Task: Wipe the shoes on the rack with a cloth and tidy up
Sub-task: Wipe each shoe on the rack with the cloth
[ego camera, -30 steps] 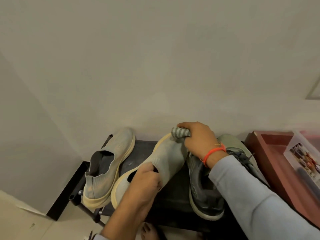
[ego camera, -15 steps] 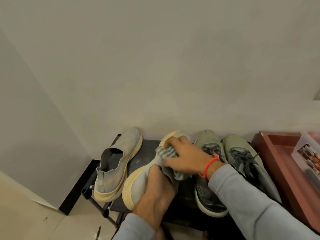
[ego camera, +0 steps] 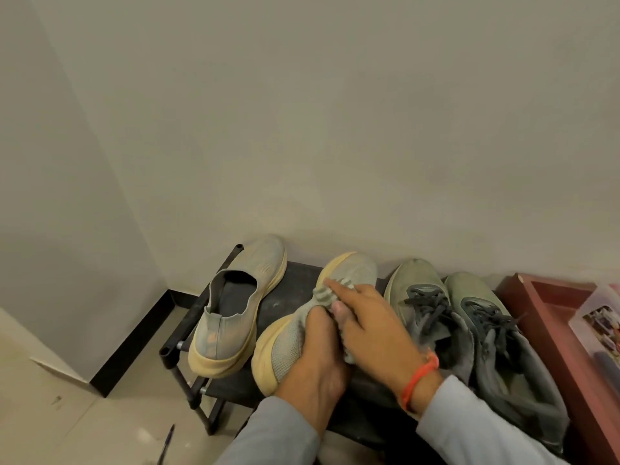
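1. The wall (ego camera: 335, 129) fills most of the view, from 9 to 3 o'clock; a black skirting board (ego camera: 134, 340) runs along its base at 8 o'clock.
2. The black shoe rack (ego camera: 292, 297) stands against the wall at about 6 o'clock and carries four shoes in a row.
3. A red-brown tray (ego camera: 543, 327) sits just beside the rack at 4 o'clock, with a clear packet (ego camera: 600, 323) inside; what is printed on it is too blurred to read.
4. Two green lace-up shoes (ego camera: 416, 290) stand side by side at 5 o'clock on the rack, toes toward the wall.
5. One grey slip-on shoe (ego camera: 248, 290) with a cream sole rests at 7 o'clock, partly over the rack's left edge.
6. The second grey slip-on shoe (ego camera: 355, 270) lies in the middle of the rack, tilted onto its side, toe at 12 o'clock.
7. The left hand (ego camera: 315, 360) grips this shoe at the heel end; the fingers seem to curl around the opening, though they are mostly hidden.
8. The right hand (ego camera: 372, 327), with an orange band (ego camera: 419, 377) on the wrist, presses the cloth against the upper of the shoe, fingers bent around it, index finger stretched toward 11 o'clock.
9. The striped grey cloth (ego camera: 325, 293) is bunched under the right hand, touching the shoe near its middle.
10. A dark pen (ego camera: 166, 444) lies on the floor at 7 o'clock.
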